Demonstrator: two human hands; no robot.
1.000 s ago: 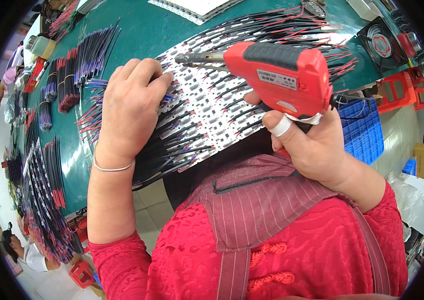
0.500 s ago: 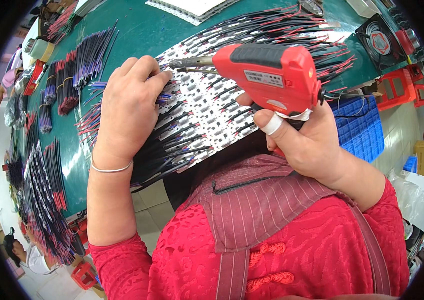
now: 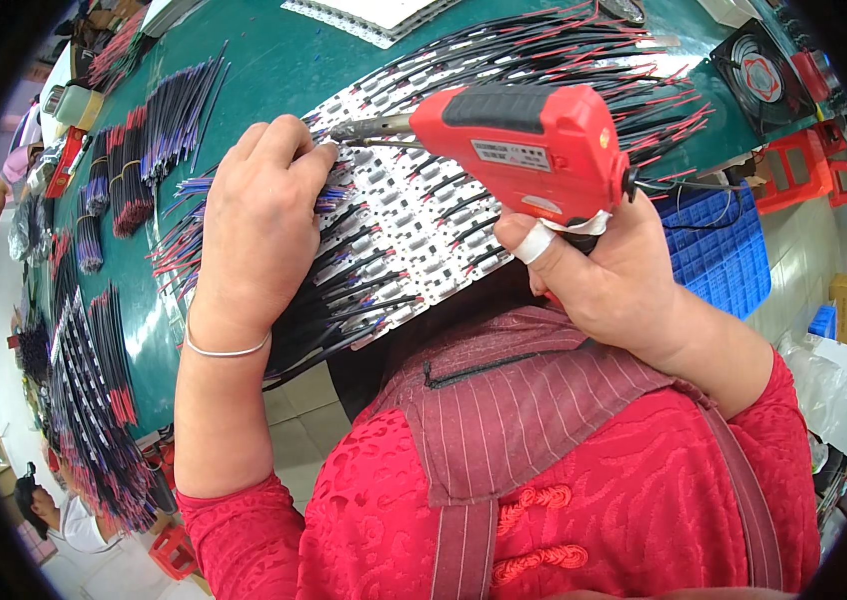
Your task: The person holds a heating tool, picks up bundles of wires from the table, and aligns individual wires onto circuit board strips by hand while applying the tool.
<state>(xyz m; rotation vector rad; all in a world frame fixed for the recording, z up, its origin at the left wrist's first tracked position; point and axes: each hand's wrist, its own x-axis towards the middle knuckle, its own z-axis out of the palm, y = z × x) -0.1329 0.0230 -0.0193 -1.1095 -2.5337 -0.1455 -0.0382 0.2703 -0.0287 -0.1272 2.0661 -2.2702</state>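
My right hand (image 3: 609, 285), with white tape round the thumb, is closed round the handle of a red and black soldering gun (image 3: 519, 150). The gun's metal tip points left, down at a white sheet of small circuit boards (image 3: 399, 215), right by my left fingertips. Closed in a pinch, my left hand (image 3: 269, 215) rests at the sheet's left part. Thin wires (image 3: 184, 240) with blue and red ends stick out on both sides of this hand; the exact grip is hidden under the fingers. Black wires (image 3: 344, 300) run off the sheet's near and far boards.
Bundles of black wires (image 3: 129, 180) lie on the green table (image 3: 274, 50) at the left. A small fan (image 3: 759, 80) stands at the far right, near red stools (image 3: 794, 175). Beside my right arm is a blue plastic crate (image 3: 724, 245). Another person (image 3: 69, 515) is at the lower left.
The soldering gun and my right hand have shifted slightly left, with the tip still by my left fingertips. My left hand keeps its pinch. The whole view has shifted a little.
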